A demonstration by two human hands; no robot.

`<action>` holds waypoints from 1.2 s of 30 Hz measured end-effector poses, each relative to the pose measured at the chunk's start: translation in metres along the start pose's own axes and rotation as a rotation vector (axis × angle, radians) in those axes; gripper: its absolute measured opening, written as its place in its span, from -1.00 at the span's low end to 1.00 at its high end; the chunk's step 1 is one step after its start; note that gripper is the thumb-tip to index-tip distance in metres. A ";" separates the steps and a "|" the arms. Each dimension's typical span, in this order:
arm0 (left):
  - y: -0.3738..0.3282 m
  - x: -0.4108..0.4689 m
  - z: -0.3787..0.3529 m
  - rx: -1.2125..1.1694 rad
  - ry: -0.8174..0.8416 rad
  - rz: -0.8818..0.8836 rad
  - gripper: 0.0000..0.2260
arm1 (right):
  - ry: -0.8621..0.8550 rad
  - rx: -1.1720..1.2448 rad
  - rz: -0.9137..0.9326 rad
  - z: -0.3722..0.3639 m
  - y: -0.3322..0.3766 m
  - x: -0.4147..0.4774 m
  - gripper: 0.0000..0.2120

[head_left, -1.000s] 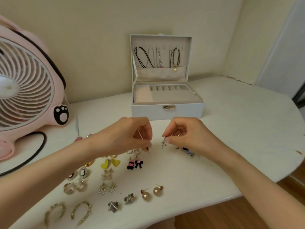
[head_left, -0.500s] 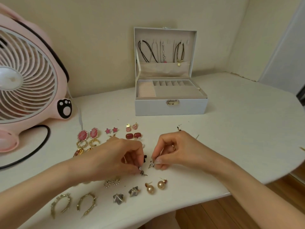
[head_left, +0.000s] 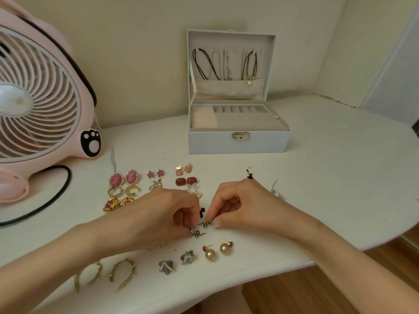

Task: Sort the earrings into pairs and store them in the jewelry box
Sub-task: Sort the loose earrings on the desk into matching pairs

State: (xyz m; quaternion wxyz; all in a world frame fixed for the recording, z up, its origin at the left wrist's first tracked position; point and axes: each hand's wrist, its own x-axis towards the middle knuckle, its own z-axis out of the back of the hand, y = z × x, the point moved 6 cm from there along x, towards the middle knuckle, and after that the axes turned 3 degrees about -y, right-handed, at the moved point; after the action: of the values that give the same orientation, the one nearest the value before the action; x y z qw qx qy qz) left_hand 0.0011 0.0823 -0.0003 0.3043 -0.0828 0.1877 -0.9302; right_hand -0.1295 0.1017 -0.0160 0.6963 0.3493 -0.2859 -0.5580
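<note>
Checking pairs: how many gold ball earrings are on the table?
2. One gold ball earring lies near the table's front edge; the second gold ball earring just right of it. The left hand or right hand may hide more.

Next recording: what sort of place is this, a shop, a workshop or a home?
Most likely a home, perhaps a bedroom corner: a pink desk fan with a paw print, an open jewelry box with necklaces in its lid, and rows of earrings on a white table against cream walls.
</note>
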 end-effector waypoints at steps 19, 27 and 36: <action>0.006 0.000 0.018 0.000 0.070 0.046 -0.85 | -0.104 0.035 0.063 0.024 0.004 -0.001 -0.79; -0.004 0.025 0.024 -0.045 0.051 0.006 -0.92 | -0.367 0.046 -0.033 0.081 -0.014 -0.009 -0.87; -0.022 0.082 -0.003 -0.018 -0.010 -0.026 -0.88 | -0.368 -0.132 -0.120 0.098 -0.035 -0.014 -0.86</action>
State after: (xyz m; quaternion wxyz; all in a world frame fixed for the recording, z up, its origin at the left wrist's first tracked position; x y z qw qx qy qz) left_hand -0.0766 0.0506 0.0088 0.2923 -0.0925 0.1936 -0.9319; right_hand -0.2302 0.0945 0.0135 0.6192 0.2115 -0.3499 -0.6704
